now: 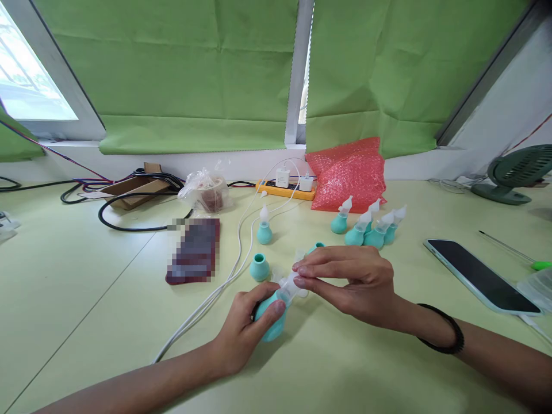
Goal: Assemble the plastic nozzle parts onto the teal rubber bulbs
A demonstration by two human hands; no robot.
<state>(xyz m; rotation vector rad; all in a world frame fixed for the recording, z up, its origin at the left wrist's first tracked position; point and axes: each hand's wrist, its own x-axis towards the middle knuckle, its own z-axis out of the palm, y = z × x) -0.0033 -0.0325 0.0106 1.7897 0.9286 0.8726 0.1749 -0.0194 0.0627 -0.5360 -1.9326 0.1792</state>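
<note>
My left hand (pixel 248 328) is wrapped round a teal rubber bulb (pixel 271 326) lying low over the table. My right hand (pixel 349 279) pinches the clear plastic tip (pixel 288 286) at the bulb's mouth between thumb and fingers. Just behind the hands stands a bare teal bulb (pixel 259 267) with an open neck, and another teal piece (pixel 317 246) peeks out behind my right fingers. One finished bulb with a clear tip (pixel 264 226) stands alone further back. Several more finished ones (pixel 368 227) cluster at the back right.
A white cable (pixel 224 282) runs from an orange power strip (pixel 287 188) toward my left arm. A dark red pouch (pixel 194 251) lies left, a phone (pixel 480 276) right. Red bubble wrap (pixel 349 172), a plastic bag (pixel 206 191), a cardboard box (pixel 135 190), black cables and a fan (pixel 515 172) line the back.
</note>
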